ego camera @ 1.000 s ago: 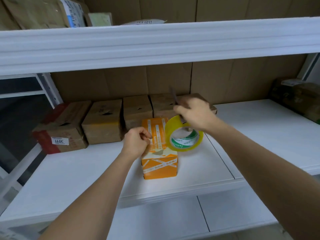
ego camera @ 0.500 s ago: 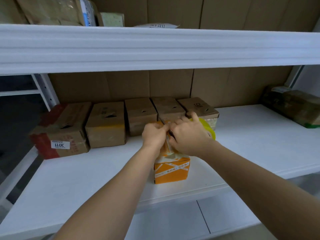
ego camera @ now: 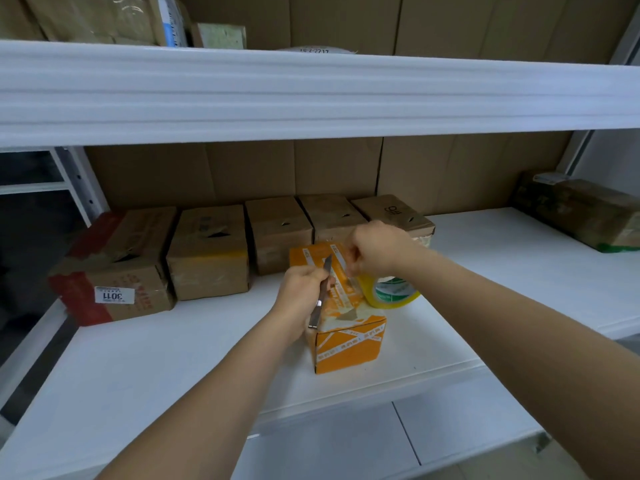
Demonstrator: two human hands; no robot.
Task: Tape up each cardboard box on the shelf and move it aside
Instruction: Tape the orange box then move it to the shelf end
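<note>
A small orange cardboard box with white printed tape stands near the front of the white shelf. My left hand is closed around a slim metal cutter, whose blade points up over the box top. My right hand is a fist above the box's far edge, pinching what looks like a clear strip of tape. The strip seems to run down to the yellow tape roll, which sits just right of the box. Brown boxes line the back.
The back row runs from a red-taped box labelled 3011 on the left to a box behind my right hand. A wrapped package lies at the far right. The upper shelf beam hangs low overhead.
The cutter has gone from my right hand to my left. The tape roll dropped beside the box, and my right hand rose as a fist over the box's far edge.
</note>
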